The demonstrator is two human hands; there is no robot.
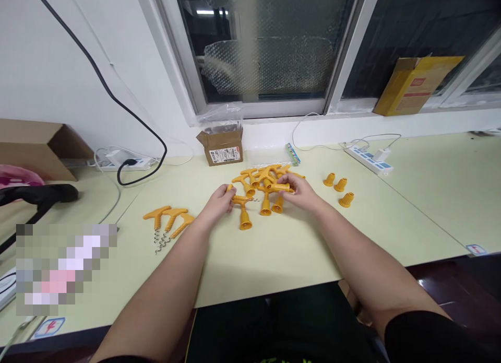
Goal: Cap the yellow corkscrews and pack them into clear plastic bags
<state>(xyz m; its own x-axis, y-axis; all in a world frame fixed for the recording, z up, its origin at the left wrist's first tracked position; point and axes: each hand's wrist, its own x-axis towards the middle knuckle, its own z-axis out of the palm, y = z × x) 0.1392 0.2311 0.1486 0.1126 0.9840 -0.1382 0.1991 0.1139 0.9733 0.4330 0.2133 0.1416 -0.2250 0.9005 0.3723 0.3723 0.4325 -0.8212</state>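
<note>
Well inside table edge, left hand, corkscrew

One head-worn view, from just above the near edge of the desk, facing forward and down, window beyond

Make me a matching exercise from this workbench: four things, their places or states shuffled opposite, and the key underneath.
Column one
1. Left hand
2. Right hand
3. Group of three corkscrews
4. Three loose caps

Column two
A. On the table, to the right of the right hand
B. Holding a yellow cap
C. To the left of the left hand, metal spirals uncovered
D. Gripping a yellow corkscrew

Pairs: 1-D, 2-B, 3-C, 4-A
</note>
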